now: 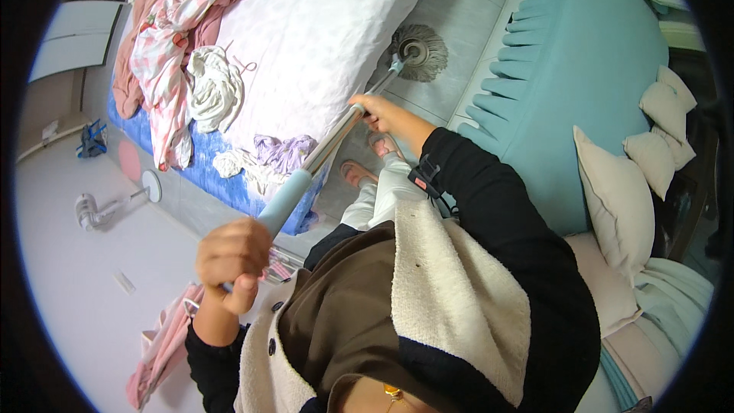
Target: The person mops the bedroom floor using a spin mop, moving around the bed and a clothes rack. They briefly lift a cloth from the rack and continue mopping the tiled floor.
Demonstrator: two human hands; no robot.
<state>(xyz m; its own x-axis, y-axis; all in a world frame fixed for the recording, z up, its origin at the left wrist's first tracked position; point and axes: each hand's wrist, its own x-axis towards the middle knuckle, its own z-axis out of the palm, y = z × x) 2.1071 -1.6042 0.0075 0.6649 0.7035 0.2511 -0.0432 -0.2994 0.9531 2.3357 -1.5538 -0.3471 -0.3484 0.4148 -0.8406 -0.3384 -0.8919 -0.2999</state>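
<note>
My left hand [234, 261] is closed around the upper end of a mop's light blue handle grip [285, 201], at the lower left. Further down, my right hand [375, 112] grips the metal pole [335, 140] near a pale collar. The pole slants up to the right to a round mop head [421, 53] with grey strands. This head rests on the grey tiled floor [453, 11], close beside the bed's white sheet [321, 23]. My feet, in pink slippers [358, 173], stand on the floor below the pole.
On the bed lie a cherry-print blanket [166, 69], a white cloth [213, 89] and a purple garment [282, 152]. A teal-covered sofa or bed [579, 69] with cream pillows [616, 206] stands at right. A white fan-like device [89, 212] and pink clothing [166, 344] are at left.
</note>
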